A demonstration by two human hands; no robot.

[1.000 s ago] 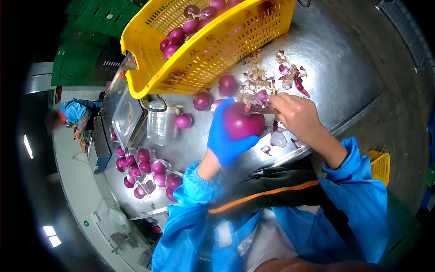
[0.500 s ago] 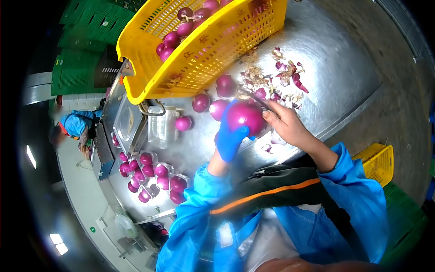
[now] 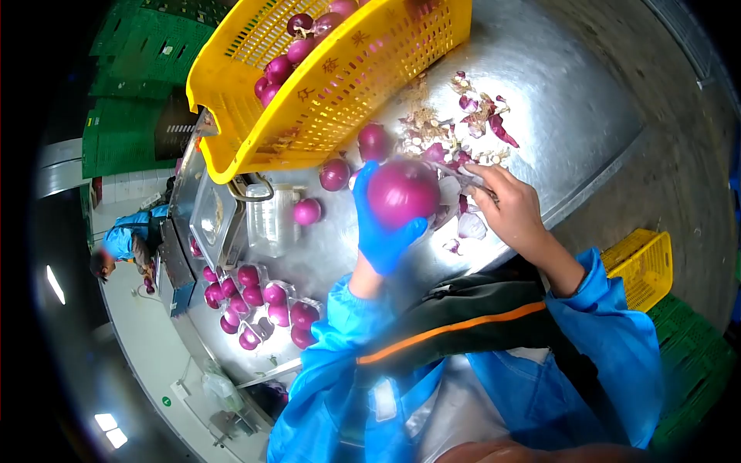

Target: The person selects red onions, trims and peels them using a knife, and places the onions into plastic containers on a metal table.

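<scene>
A large peeled-looking red onion rests in my left hand, which wears a blue glove and is closed around it. Just right of the onion, my bare right hand is closed on a small knife, seen only in part and blurred. Papery onion skin hangs between the blade and the onion. Beyond the hands, two more red onions sit on the metal table near the basket. Loose skins and root trimmings lie scattered to the far right of the onion.
A yellow basket with red onions stands tilted at the back. Clear plastic containers and a scale are at left. Packed onions lie nearer. A yellow crate is at right; a co-worker stands far left.
My right hand has moved right, away from the onion, drawing skin with it. The held onion has shifted slightly left and shows a smooth side. The whole view has shifted a little.
</scene>
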